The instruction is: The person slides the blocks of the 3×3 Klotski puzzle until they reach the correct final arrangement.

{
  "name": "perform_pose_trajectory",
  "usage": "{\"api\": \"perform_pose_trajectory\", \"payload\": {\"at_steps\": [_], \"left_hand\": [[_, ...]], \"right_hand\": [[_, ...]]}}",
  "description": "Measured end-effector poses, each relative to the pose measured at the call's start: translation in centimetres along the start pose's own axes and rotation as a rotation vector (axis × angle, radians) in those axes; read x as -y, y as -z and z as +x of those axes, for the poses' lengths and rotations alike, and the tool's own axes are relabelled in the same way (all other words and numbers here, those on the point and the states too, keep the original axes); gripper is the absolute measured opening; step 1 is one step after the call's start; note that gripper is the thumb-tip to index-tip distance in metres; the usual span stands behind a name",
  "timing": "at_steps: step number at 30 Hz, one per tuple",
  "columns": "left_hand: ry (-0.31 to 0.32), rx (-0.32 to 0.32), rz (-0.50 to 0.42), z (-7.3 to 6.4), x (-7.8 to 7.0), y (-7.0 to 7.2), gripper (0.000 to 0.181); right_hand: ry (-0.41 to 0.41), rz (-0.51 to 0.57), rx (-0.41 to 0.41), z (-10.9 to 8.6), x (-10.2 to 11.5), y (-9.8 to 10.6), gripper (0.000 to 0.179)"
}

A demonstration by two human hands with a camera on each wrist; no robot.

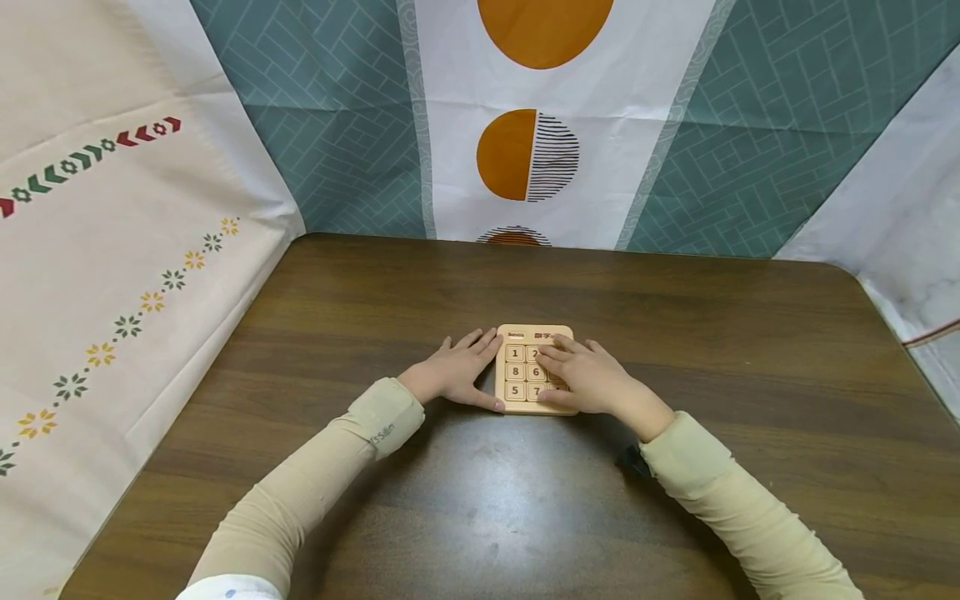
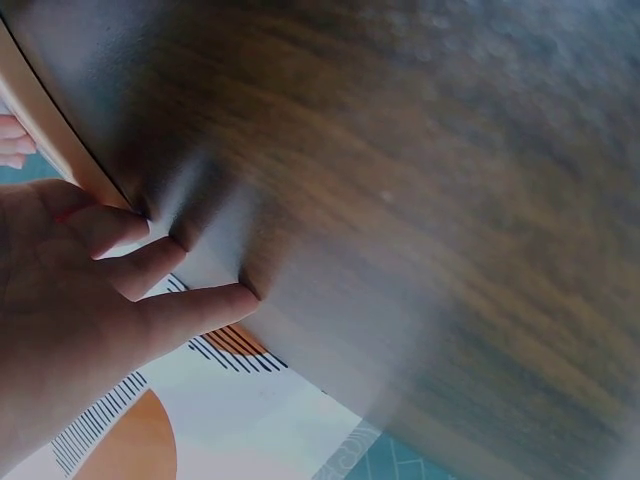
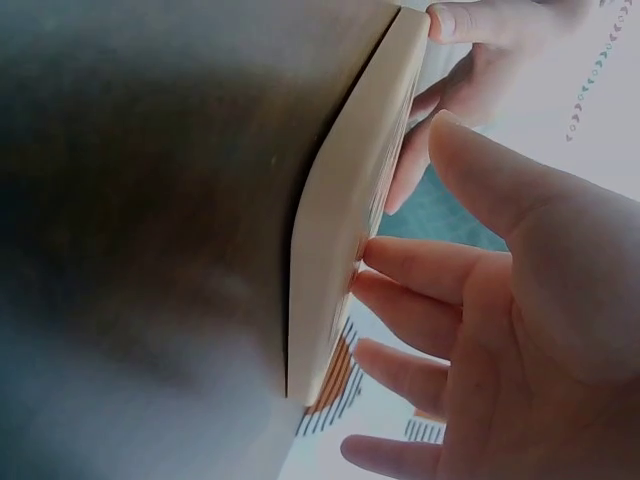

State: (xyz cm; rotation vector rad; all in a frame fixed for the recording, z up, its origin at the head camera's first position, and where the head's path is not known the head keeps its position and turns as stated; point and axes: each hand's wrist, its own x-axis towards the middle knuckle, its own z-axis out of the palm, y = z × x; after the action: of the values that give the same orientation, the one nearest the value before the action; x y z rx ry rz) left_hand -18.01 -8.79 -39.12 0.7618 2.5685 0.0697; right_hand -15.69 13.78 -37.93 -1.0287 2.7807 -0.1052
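A pale wooden sliding number puzzle (image 1: 515,372) lies flat on the dark table, its tiles marked with digits such as 1, 8, 6 and 5. Along its left edge my left hand (image 1: 459,372) is spread, thumb at the near corner and a finger at the upper side. In the left wrist view, other fingertips of this hand (image 2: 90,290) rest on the tabletop. My right hand (image 1: 592,379) lies over the right-hand tiles and hides some of them. Its fairly straight fingers touch the puzzle's face in the right wrist view, with the thumb (image 3: 490,180) lifted away from it.
The brown wooden table (image 1: 375,292) reaches out on all sides of the puzzle. Behind it hangs a patterned cloth (image 1: 637,83), and a cream cloth (image 1: 90,275) with flower motifs borders the left side. A small black object (image 1: 634,460) sits under the right wrist.
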Motion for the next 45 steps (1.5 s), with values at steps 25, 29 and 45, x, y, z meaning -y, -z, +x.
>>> {"api": "perform_pose_trajectory", "payload": {"at_steps": [25,29,45], "left_hand": [[-0.001,-0.006,0.009,-0.1,0.0,0.0,0.109],[-0.003,-0.001,0.004,-0.1,0.0,-0.1,0.109],[-0.005,-0.011,0.004,-0.1,0.1,-0.2,0.109]], "right_hand": [[0.004,0.018,-0.025,-3.6,0.0,-0.2,0.061],[0.002,0.016,-0.029,-3.3,-0.2,-0.3,0.059],[-0.015,0.045,-0.009,-1.7,-1.5,-0.2,0.06]]}}
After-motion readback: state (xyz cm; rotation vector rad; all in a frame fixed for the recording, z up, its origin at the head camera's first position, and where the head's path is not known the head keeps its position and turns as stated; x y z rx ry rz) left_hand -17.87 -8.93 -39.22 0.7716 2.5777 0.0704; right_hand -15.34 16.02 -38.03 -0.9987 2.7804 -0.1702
